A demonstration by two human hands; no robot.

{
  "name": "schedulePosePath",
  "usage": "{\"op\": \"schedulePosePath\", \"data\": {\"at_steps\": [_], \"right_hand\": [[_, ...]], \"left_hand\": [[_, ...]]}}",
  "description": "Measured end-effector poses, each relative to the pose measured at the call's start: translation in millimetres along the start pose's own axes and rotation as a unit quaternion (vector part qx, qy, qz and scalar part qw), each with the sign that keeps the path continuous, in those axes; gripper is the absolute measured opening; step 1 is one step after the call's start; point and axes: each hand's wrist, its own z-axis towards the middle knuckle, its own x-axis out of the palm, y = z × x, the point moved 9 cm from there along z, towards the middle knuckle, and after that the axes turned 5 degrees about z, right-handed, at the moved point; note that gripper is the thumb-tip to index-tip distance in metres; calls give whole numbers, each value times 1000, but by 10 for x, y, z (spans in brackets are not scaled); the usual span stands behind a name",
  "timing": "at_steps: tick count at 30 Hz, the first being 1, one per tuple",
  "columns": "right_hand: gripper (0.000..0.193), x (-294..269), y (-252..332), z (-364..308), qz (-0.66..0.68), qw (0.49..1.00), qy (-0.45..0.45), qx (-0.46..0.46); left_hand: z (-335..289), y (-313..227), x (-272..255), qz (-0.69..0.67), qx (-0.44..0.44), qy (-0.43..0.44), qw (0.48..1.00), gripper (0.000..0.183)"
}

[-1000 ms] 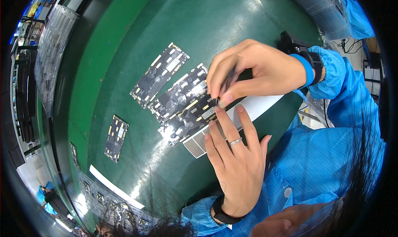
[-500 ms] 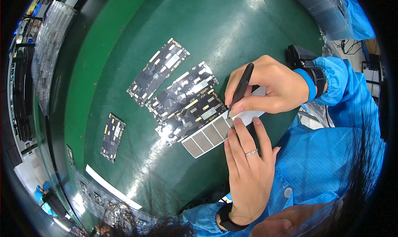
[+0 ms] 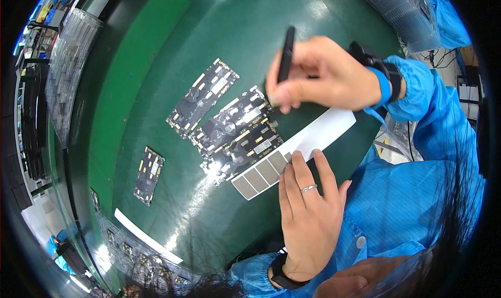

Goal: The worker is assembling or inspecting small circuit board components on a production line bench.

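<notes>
My left hand lies flat with spread fingers, its fingertips on a white backing strip. Several grey rectangular stickers sit in a row along the strip's left end. Pinched in my right hand is a black pen-shaped tool, above the far end of the boards. Motion blur hides its tip, so I cannot tell whether it carries anything. Just left of the strip is a dark circuit board, close against a second circuit board. Farther out lies a third circuit board.
A smaller circuit board lies apart on the left of the green table. Near it are a narrow white strip and a clear tray with parts. Clear plastic trays are stacked at the far right.
My right hand has lifted off the strip with the tool and moved away, up and left over the boards. My left hand stays on the strip.
</notes>
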Motion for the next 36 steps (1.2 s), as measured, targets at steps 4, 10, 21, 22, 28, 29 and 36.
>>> {"op": "schedulePosePath", "data": {"at_steps": [4, 10, 21, 22, 28, 29, 36], "right_hand": [[23, -116, -14, 338, -34, 999, 2, -33], [16, -97, -88, 476, -74, 996, 42, 8], [18, -108, -65, 499, -90, 995, 43, 4], [18, -110, -64, 501, -89, 995, 44, 3], [18, -105, -79, 518, -113, 992, 47, 4], [18, -105, -76, 511, -113, 992, 46, 4], [17, -73, -54, 456, -130, 990, 49, 5]], "left_hand": [[75, 49, -102, 40, -4, -5, 999, 71], [425, 272, -92, 51, -21, -77, 996, 70], [530, 336, -68, 55, -32, -72, 995, 75], [535, 333, -71, 53, -32, -74, 995, 75], [540, 338, -83, 57, -31, -74, 995, 76], [535, 335, -84, 56, -30, -74, 995, 76], [521, 364, -52, 49, -35, -72, 996, 83]]}}
